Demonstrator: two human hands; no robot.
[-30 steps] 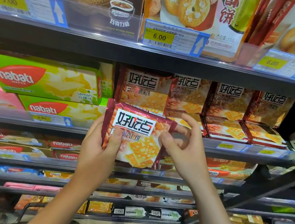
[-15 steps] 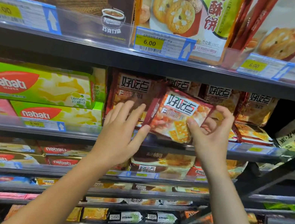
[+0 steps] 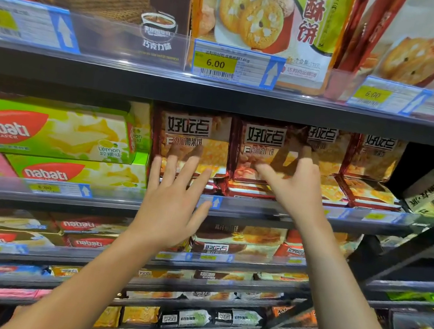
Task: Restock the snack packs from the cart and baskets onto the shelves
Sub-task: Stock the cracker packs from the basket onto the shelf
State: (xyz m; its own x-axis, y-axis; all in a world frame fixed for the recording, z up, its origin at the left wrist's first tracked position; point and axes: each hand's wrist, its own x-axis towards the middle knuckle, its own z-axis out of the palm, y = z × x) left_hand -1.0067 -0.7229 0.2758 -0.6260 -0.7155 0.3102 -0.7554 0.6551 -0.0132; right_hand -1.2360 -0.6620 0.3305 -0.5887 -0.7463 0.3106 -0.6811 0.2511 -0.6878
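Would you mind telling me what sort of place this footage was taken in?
Most likely a grocery or convenience store aisle: tiered black shelves packed with wafer boxes and cracker packs, with printed price tags clipped along the shelf edges.

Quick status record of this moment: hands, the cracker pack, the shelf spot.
left hand: open, fingers spread, fingertips at the left cracker pack
right hand: open, fingers pressing on the red cracker pack
pack state: upright on the middle shelf, beside the left pack
neighbours: lemon wafer boxes to the left
held items: none
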